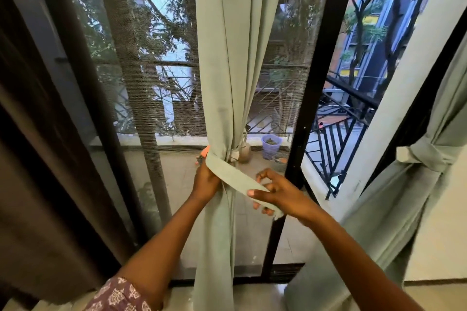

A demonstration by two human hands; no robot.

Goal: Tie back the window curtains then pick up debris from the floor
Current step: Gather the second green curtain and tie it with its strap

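A pale green curtain [227, 58] hangs gathered in the middle of the window. A matching fabric tie-back strap [233, 175] wraps round its waist and runs out to the right. My left hand [206, 180] grips the bunched curtain and the strap at the left side of the gather. My right hand [275, 193] pinches the loose end of the strap between thumb and fingers, a little right of the curtain. A second green curtain [409, 197] at the right is bound with its own tie-back [427, 155].
A dark brown curtain [38, 159] fills the left edge. Behind the mesh screen [141, 83] lies a balcony with a purple basket [271, 145] and a black railing [336, 139]. A black door frame [313, 83] stands right of the middle curtain. Pale floor [252, 298] shows below.
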